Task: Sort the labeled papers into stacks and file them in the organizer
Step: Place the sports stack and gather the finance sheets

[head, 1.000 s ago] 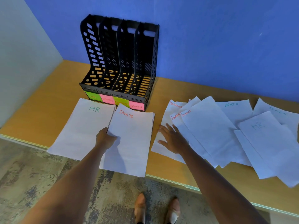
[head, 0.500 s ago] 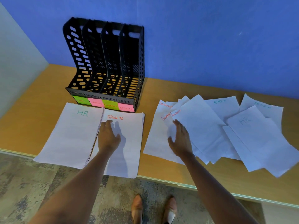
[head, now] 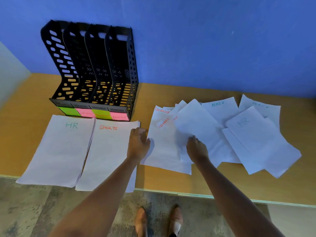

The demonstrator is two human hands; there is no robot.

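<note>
Your left hand [head: 138, 144] sits mid-frame with fingers curled at the right edge of the SPORTS stack [head: 109, 154], between it and the loose sheets; whether it pinches any paper, you cannot tell. Your right hand [head: 196, 148], right of centre, pinches a blank-faced sheet [head: 196, 124] lying over the FINANCE papers [head: 162, 144]. The HR stack [head: 58, 149] lies at lower left, touching the SPORTS stack. Both stacks sit just below the black organizer [head: 95, 69] at upper left, whose four slots carry green and pink labels. At right, ADMIN sheets [head: 220, 108] and a loose HR sheet [head: 256, 132] overlap in a scatter on the worktop [head: 171, 93].
</note>
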